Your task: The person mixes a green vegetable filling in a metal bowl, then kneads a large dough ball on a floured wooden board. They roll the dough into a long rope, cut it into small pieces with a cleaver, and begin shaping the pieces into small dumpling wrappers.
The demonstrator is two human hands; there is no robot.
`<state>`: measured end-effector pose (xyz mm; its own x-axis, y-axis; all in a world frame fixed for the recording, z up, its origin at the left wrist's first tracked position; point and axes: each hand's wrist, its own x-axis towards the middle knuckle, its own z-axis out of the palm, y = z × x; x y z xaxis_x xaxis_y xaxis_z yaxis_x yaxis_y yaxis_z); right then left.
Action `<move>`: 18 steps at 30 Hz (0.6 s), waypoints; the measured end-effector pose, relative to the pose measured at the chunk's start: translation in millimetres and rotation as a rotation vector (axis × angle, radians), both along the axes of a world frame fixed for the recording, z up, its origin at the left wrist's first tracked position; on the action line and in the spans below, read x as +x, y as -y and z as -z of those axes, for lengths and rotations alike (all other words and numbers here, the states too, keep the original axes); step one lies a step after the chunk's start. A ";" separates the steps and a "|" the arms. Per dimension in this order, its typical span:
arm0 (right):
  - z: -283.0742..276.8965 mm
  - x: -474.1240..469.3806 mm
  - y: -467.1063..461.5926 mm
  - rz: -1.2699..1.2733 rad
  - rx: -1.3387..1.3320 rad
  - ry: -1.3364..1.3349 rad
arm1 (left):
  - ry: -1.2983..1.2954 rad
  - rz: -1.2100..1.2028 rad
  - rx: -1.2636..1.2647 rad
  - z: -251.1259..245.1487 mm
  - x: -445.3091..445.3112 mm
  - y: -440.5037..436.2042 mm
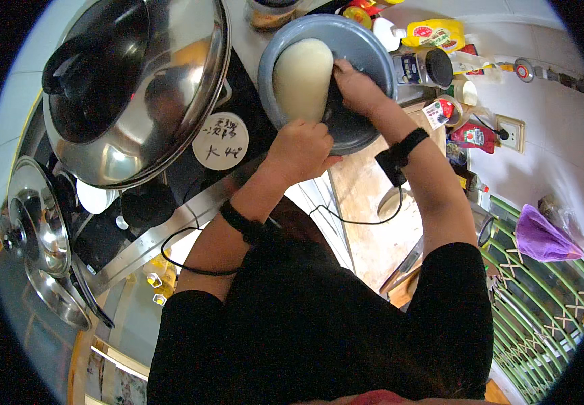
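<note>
A smooth, pale, elongated mass of dough (304, 76) lies along the left side of a grey basin (269, 55). My left hand (299, 152) is closed over the basin's near rim, fingers curled inside and thumb outside. Its knuckles meet the near end of the dough. Inside the basin is my right hand (357, 91), its fingers bent and the fingertips against or very close to the dough's right edge. Whether they pinch any dough cannot be seen. Each wrist wears a black strap with a cable.
A large steel lidded pan (170, 111) crowds the left, beside a round white lid (220, 140) bearing handwriting. A glass-lidded pan (39, 217) sits farther left. Jars (438, 68) and a yellow pouch (433, 34) line the right wall. A floury wooden board (357, 202) lies nearer me.
</note>
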<state>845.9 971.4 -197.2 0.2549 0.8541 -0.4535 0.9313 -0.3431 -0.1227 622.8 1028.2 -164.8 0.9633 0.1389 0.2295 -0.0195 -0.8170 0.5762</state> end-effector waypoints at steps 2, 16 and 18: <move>-7.7 -8.4 7.2 0.021 -0.004 0.048 | -0.011 0.015 0.000 -1.0 -0.6 -3.1; -3.6 -17.7 18.8 -0.144 -0.090 0.405 | -0.095 -0.013 0.014 0.7 -1.0 1.7; -9.9 -25.2 24.1 -0.122 -0.171 0.297 | -0.108 -0.019 0.011 -1.1 -0.2 2.5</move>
